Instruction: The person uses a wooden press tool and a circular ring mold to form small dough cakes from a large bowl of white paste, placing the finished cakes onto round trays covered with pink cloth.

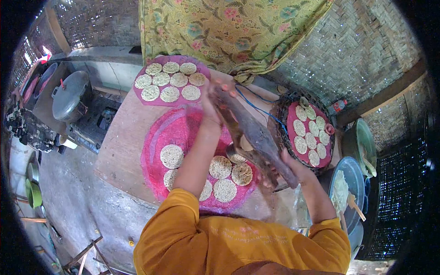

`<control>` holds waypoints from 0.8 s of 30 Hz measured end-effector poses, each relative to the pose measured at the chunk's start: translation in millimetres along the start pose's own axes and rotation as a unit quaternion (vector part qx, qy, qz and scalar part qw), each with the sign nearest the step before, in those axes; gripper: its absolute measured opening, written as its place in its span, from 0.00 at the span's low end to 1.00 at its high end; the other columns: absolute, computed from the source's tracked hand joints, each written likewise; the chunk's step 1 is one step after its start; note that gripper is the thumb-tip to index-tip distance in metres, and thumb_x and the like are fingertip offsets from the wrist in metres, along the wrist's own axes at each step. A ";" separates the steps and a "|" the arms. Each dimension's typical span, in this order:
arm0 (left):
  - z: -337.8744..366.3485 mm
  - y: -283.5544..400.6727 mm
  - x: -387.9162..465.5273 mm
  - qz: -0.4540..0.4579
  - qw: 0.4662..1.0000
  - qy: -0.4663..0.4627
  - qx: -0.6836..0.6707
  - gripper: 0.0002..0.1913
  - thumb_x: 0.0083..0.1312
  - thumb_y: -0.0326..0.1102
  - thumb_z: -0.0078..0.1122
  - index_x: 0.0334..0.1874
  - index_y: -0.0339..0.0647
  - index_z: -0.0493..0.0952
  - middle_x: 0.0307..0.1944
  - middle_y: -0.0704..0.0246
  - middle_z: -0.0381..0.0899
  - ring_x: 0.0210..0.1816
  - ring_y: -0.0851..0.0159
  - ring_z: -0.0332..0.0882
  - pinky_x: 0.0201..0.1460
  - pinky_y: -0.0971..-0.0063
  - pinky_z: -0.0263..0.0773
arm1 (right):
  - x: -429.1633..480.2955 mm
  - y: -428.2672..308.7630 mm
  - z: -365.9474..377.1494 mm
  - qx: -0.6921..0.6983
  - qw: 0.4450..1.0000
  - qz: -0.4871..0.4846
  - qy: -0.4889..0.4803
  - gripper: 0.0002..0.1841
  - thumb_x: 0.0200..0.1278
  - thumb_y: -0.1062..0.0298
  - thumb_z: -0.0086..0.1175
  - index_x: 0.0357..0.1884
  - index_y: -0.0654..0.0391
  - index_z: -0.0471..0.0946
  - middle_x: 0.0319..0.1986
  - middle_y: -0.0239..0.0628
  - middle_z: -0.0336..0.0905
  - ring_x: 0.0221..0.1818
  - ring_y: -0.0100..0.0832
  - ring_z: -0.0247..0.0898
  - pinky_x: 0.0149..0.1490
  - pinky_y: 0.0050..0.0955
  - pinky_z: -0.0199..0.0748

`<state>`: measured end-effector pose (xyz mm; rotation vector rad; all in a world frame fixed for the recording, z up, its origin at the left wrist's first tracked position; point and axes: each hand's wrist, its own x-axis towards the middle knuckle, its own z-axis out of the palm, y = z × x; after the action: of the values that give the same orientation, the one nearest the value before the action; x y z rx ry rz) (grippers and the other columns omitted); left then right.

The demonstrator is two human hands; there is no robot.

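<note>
A long, dark wooden hand press (254, 127) lies slantwise between my hands, its two arms slightly apart. My left hand (211, 103), blurred, grips its far end, with fingertips showing over the wood. My right hand (292, 165) is around its near end. Between the arms shows a pale round part (245, 143). Below the press is a round tray covered in pink mesh (156, 134). On that mesh lie several discs of pale dough strands (225, 190). A small round metal piece (235, 153) is partly hidden under the press, beside the discs.
Further discs lie on a pink sheet (172, 102) at the back and on a pink-lined basket (292, 115) at right. A blue cord (254, 106) crosses the wooden table (120, 151). A blue basin (355, 206) holds dough at right; a lidded pot (74, 96) stands left.
</note>
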<state>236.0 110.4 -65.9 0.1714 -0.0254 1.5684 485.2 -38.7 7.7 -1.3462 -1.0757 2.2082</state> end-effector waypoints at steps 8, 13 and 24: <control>116.9 165.3 -99.8 -0.074 0.884 -0.460 0.028 0.41 0.68 0.72 0.20 0.34 0.46 0.81 0.20 0.69 0.77 0.16 0.62 0.69 0.16 0.72 0.64 | 120.7 36.2 -26.9 -0.560 0.729 -0.294 0.262 0.15 0.65 0.62 0.53 0.30 0.65 0.80 0.30 0.57 0.78 0.35 0.54 0.76 0.41 0.44 0.72; 148.6 227.5 -237.7 0.012 0.882 -0.388 0.266 0.43 0.69 0.70 0.25 0.23 0.38 0.81 0.13 0.57 0.78 0.08 0.54 0.74 0.06 0.70 0.67 | 160.8 63.2 -46.2 -0.523 0.754 -0.293 0.268 0.11 0.60 0.65 0.55 0.28 0.64 0.79 0.27 0.59 0.76 0.32 0.58 0.74 0.38 0.48 0.71; 138.4 260.6 -343.8 0.167 0.847 -0.362 0.353 0.40 0.72 0.66 0.25 0.23 0.44 0.82 0.16 0.62 0.81 0.16 0.58 0.81 0.08 0.68 0.63 | 187.5 14.7 11.2 -0.542 0.722 -0.363 0.230 0.11 0.60 0.67 0.52 0.30 0.66 0.79 0.29 0.58 0.77 0.34 0.55 0.77 0.41 0.49 0.72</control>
<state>-12.3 -249.8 52.0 1.4040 -0.0707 1.7104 384.3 63.5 -114.3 -1.3035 -2.2709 0.5105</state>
